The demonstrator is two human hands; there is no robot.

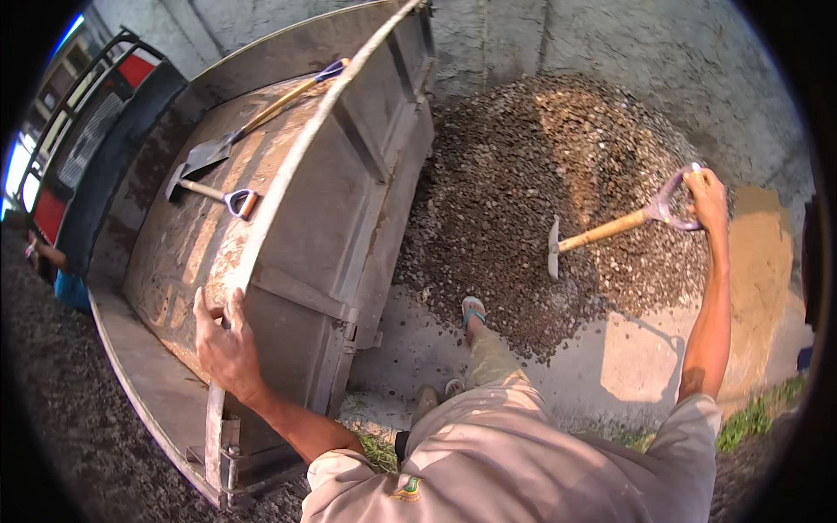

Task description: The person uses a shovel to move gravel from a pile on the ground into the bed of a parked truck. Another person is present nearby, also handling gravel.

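Note:
My right hand [708, 199], raised at the right, is closed around the purple D-shaped grip of a shovel [610, 228] with a wooden shaft. Its pale metal head meets the gravel pile [501, 200]; only a narrow edge of it shows. My left hand [228, 344] rests on the top rim of the truck bed's side wall [296, 231], fingers spread. Inside the truck bed [187, 270] lies a long wooden-handled shovel [261, 113] with a dark flat blade. Beside it is a short D-handled tool [214, 191], its head seen edge-on.
A grey wall [645, 52] stands behind the gravel. My sandalled foot [473, 309] is at the pile's near edge, on concrete [567, 362]. Sand [757, 261] lies at the right and grass [758, 418] near it. Another person's blue-clothed arm [70, 288] shows beyond the truck at far left.

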